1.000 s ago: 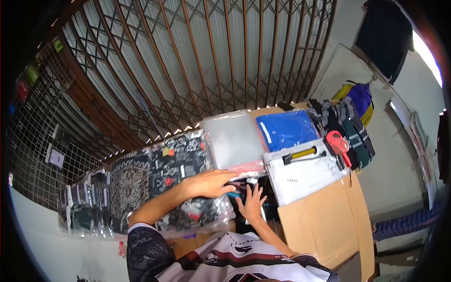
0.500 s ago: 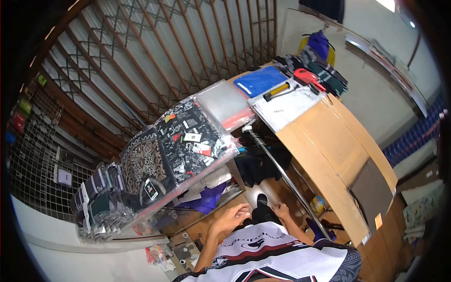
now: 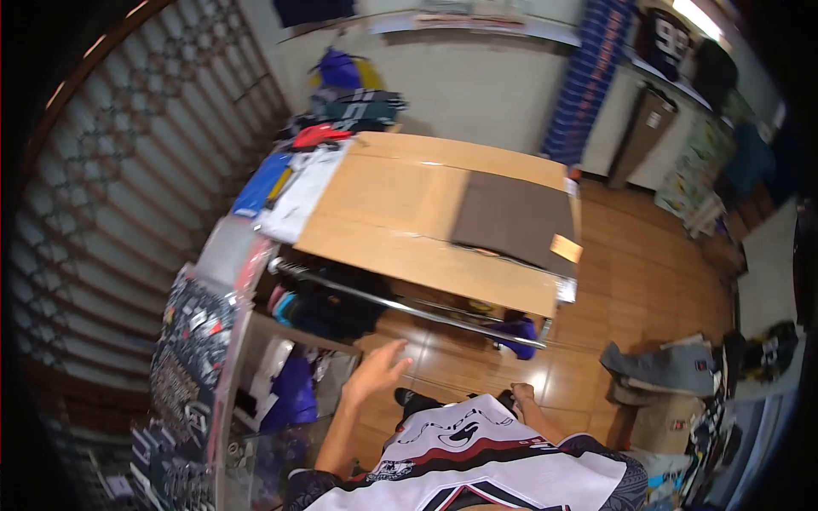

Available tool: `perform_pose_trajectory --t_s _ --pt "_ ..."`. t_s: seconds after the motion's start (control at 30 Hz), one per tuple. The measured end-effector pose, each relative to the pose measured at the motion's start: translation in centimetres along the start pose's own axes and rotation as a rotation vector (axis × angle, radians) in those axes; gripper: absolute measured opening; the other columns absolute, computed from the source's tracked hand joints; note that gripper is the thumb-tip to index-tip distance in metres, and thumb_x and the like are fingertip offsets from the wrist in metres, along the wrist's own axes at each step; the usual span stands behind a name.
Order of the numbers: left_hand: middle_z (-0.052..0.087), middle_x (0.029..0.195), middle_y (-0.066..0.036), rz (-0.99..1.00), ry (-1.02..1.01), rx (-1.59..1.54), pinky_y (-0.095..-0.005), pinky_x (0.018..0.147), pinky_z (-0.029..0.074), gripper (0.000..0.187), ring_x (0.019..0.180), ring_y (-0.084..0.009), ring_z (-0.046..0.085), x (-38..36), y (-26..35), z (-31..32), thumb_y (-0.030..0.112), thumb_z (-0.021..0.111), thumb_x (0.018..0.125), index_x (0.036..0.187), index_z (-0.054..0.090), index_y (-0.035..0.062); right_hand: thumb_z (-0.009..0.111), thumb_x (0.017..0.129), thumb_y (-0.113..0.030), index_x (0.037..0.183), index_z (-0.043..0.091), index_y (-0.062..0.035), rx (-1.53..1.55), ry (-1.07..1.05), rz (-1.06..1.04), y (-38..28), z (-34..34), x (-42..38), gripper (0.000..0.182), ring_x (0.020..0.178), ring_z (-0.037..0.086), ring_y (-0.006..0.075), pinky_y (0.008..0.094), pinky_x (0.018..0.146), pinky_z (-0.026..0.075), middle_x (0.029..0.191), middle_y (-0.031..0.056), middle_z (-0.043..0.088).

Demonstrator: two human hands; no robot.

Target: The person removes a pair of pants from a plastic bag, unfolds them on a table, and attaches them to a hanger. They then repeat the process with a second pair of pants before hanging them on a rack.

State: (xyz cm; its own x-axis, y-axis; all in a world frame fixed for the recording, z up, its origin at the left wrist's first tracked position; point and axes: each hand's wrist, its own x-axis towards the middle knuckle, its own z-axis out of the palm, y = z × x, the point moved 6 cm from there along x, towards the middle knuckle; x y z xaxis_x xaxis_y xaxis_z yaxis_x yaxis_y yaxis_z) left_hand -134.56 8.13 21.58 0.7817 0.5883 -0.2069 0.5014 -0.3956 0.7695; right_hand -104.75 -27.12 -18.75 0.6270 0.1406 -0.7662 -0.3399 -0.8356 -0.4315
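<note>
Left hand (image 3: 381, 371): hung with fingers spread near the metal rail (image 3: 409, 309).
Right hand (image 3: 523, 398): looked curled; grip impossible to tell.
Cardboard (image 3: 388, 192): lay beneath a flat brown piece (image 3: 511, 215).

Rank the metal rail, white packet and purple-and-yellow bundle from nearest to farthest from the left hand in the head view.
1. Metal rail, just beyond the left hand.
2. White packet, at the cardboard's left end.
3. Purple-and-yellow bundle, farthest, by the back wall.
</note>
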Motion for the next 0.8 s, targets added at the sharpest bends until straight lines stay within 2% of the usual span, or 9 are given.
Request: perform_pose_trajectory --t_s 0.03,0.07,0.13,0.23,0.37,0.57,0.6,0.67,0.8 --pt "0.068 0.124 -0.025 0.104 0.033 0.089 -0.0433 0.099 0.052 0.054 0.113 -0.0368 0.067 2.1 3.0 1.1 0.029 0.069 0.095 0.138 0.055 -0.0024 0.069 0.090 -0.024 0.101 0.070 -0.0025 0.122 0.020 0.027 2.0 -2.4 -0.4 0.024 0.063 0.066 0.0235 0.0440 0.045 0.040 0.077 0.0100 0.068" --pt "0.064 0.130 -0.024 0.142 0.012 0.093 -0.0435 0.101 0.050 0.053 0.119 -0.0376 0.064 4.2 5.4 2.7 0.029 0.068 0.096 0.138 0.055 -0.0005 0.067 0.092 -0.023 0.100 0.070 -0.0030 0.162 0.025 0.080 3.3 -5.2 -1.7 0.022 0.067 0.067 0.0237 0.0455 0.046 0.040 0.081 0.0100 0.069" --pt "0.058 0.139 -0.025 0.238 0.049 0.117 -0.0432 0.105 0.047 0.053 0.126 -0.0385 0.058 7.5 11.9 5.7 0.029 0.068 0.096 0.138 0.054 0.0001 0.065 0.094 -0.023 0.107 0.068 -0.0042 0.297 -0.031 0.052 11.9 -8.2 3.8 0.023 0.076 0.069 0.0245 0.0462 0.053 0.043 0.090 0.0085 0.070" --pt "0.044 0.147 -0.032 0.318 0.076 0.076 -0.0469 0.113 0.038 0.060 0.137 -0.0461 0.044 12.7 18.1 11.6 0.031 0.069 0.095 0.140 0.050 -0.0035 0.065 0.090 -0.024 0.115 0.067 -0.0041 0.462 0.093 0.245 14.8 -16.9 -1.1 0.032 0.075 0.068 0.0232 0.0375 0.057 0.045 0.094 0.0093 0.071" --pt "0.027 0.153 -0.042 0.353 0.255 0.183 -0.0526 0.120 0.030 0.072 0.144 -0.0533 0.032 19.4 23.1 16.3 0.034 0.072 0.093 0.148 0.043 -0.0016 0.061 0.093 -0.024 0.125 0.061 -0.0054 0.556 0.143 0.261 17.7 -26.4 -2.5 0.037 0.087 0.069 0.0234 0.0390 0.062 0.046 0.110 0.0098 0.070" --pt "0.014 0.157 -0.045 -0.147 0.290 0.347 -0.0669 0.113 0.031 0.093 0.143 -0.0669 0.016 27.4 24.1 18.0 0.056 0.066 0.092 0.157 0.027 0.0022 0.059 0.096 -0.025 0.125 0.061 -0.0069 0.655 0.195 0.089 15.7 -34.7 0.0 0.035 0.089 0.070 0.0227 0.0375 0.064 0.048 0.114 0.0110 0.072" --pt "0.015 0.154 -0.049 -0.204 0.234 0.366 -0.0621 0.118 0.027 0.099 0.141 -0.0692 0.016 28.3 23.7 18.3 0.064 0.061 0.092 0.157 0.025 -0.0010 0.059 0.096 -0.025 0.125 0.062 -0.0070 0.677 0.185 0.056 14.4 -35.4 0.7 0.034 0.088 0.070 0.0226 0.0372 0.064 0.048 0.114 0.0110 0.072" --pt "0.019 0.154 -0.048 -0.292 0.126 0.493 -0.0698 0.112 0.031 0.095 0.142 -0.0676 0.017 30.0 22.5 19.5 0.064 0.063 0.090 0.154 0.034 -0.0001 0.061 0.095 -0.025 0.123 0.063 -0.0060 0.685 0.175 -0.008 10.7 -36.7 1.8 0.034 0.088 0.071 0.0227 0.0364 0.067 0.049 0.113 0.0112 0.072" --pt "0.028 0.150 -0.047 -0.392 0.103 0.654 -0.0703 0.112 0.028 0.095 0.139 -0.0688 0.024 30.8 24.3 20.9 0.065 0.062 0.090 0.148 0.040 -0.0069 0.066 0.094 -0.024 0.123 0.064 -0.0017 0.646 0.123 -0.165 1.2 -38.4 4.6 0.036 0.092 0.072 0.0239 0.0347 0.074 0.051 0.112 0.0134 0.072"
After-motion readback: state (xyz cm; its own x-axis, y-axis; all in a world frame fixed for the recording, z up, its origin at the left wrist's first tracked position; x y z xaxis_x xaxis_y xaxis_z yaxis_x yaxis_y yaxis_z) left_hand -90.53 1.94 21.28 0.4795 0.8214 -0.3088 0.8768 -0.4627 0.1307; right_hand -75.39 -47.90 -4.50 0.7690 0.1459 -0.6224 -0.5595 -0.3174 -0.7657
